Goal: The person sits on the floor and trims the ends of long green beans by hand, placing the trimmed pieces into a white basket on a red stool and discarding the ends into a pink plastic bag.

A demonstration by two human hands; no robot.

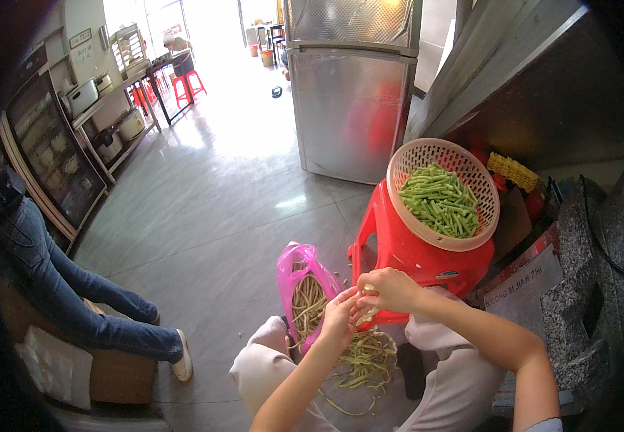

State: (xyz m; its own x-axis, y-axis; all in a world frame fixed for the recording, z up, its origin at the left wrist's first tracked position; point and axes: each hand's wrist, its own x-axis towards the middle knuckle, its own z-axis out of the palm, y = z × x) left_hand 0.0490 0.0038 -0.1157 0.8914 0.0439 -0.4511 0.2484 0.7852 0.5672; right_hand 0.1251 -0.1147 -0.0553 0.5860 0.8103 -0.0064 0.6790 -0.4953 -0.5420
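Observation:
My left hand point(340, 314) and my right hand point(390, 289) meet above my knees, their fingertips pinched together on a small pale-green vegetable stem point(369, 290). Most of that stem is hidden by the fingers. A pale strip hangs just below them. Beyond my left hand, a pink plastic bag point(286, 281) stands on the floor, holding long thin stems point(309, 302). Under my hands lies a tangled heap of stringy green peelings point(367, 359). At the upper right, a pinkish plastic colander point(486, 216) rests tilted on a red plastic stool point(414, 259), with short cut green stems point(441, 202) inside.
A person's jeans-clad legs point(101, 302) extend from the left, near a cardboard box point(123, 378). A silver refrigerator point(347, 113) stands ahead. Stone slabs point(574, 286) lean at the right. Cookers stand on a shelf point(128, 143); farther off, someone sits on a red stool point(187, 89).

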